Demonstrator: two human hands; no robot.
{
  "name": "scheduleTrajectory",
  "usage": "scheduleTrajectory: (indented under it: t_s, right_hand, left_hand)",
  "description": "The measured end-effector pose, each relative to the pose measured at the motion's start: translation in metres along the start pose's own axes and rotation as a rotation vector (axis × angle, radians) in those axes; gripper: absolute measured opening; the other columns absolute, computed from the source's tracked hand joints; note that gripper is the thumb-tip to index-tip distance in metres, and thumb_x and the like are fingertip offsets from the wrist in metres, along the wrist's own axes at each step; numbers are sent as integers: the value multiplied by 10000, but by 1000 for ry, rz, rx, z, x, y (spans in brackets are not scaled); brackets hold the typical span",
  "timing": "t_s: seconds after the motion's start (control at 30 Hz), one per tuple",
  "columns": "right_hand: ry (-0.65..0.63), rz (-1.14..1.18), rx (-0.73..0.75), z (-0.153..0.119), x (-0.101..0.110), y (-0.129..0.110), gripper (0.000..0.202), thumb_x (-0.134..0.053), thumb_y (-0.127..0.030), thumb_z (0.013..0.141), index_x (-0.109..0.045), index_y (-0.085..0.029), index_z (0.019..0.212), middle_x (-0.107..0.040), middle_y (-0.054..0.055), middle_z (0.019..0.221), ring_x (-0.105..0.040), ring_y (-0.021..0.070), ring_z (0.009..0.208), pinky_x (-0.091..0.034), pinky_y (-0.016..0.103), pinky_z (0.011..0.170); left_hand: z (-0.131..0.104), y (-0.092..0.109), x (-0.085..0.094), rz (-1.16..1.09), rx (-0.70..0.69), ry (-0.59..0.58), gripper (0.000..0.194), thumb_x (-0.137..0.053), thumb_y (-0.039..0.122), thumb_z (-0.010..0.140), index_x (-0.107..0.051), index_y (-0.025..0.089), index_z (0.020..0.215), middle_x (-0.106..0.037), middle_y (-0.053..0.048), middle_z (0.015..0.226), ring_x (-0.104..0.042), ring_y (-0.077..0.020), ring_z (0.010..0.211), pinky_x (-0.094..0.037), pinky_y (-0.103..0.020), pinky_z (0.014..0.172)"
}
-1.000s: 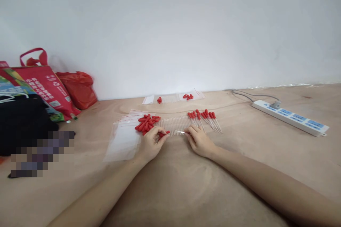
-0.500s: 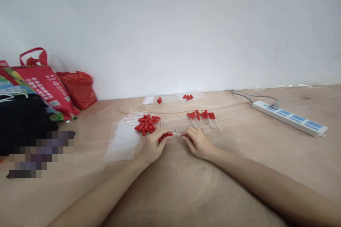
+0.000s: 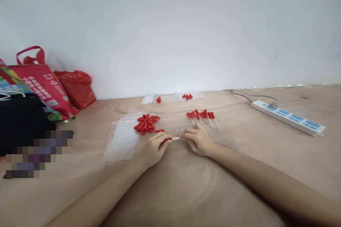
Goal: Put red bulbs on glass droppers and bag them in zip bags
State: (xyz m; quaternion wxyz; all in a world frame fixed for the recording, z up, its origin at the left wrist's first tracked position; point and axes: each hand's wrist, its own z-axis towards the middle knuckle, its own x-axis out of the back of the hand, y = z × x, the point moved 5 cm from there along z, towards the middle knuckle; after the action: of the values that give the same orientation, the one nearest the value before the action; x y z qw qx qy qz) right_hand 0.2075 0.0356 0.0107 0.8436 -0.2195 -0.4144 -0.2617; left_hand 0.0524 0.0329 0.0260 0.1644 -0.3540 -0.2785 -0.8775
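Observation:
My left hand is closed on a red rubber bulb, most of it hidden by the fingers. From the bulb a clear glass dropper tube runs across to my right hand, whose fingers pinch its other end. How far the tube sits in the bulb I cannot tell. Just behind my left fingers lies another red bulb. Beyond both hands is a row of bare glass tubes. A heap of red bulbs sits left of it, and capped droppers lie at its right.
Clear zip bags lie left of the bulb heap. By the wall are more bags with red bulbs. A white power strip with a plugged-in cord is at right. Red bags and a black cloth item stand at left.
Both hands have come slightly nearer to me, with the glass tube now showing clearly between them. My left fingers cover more of the held bulb, and the loose bulb behind them shows.

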Motion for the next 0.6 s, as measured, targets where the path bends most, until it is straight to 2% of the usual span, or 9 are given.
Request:
scheduleTrajectory:
  t_s: [0.17, 0.4, 0.6]
  right_hand:
    - [0, -76, 29, 1, 1, -2, 262, -403, -83, 784, -619, -188, 886, -603, 24, 765, -424, 113, 591, -195, 308, 661]
    - [7, -8, 10, 0, 2, -7, 216, -381, -170, 837, -597, -167, 842, -582, 20, 713, -421, 113, 593, -185, 296, 646]
    - [-14, 21, -15, 1, -1, -12, 232, -346, -176, 846, -571, -149, 792, -576, 26, 692, -419, 114, 580, -191, 286, 639]
  left_hand:
    - [-1, 4, -1, 48, -46, -35, 137, -424, 161, 854, -561, 152, 850, -584, -35, 758, -559, -123, 674, -455, -231, 632]
    - [-2, 7, -5, 96, -79, -81, 157, -380, 179, 874, -533, 150, 855, -577, -48, 777, -550, -134, 697, -455, -247, 648]
    - [-3, 7, -8, 111, -113, -120, 155, -378, 178, 870, -528, 149, 842, -569, -50, 767, -535, -137, 686, -447, -249, 639]
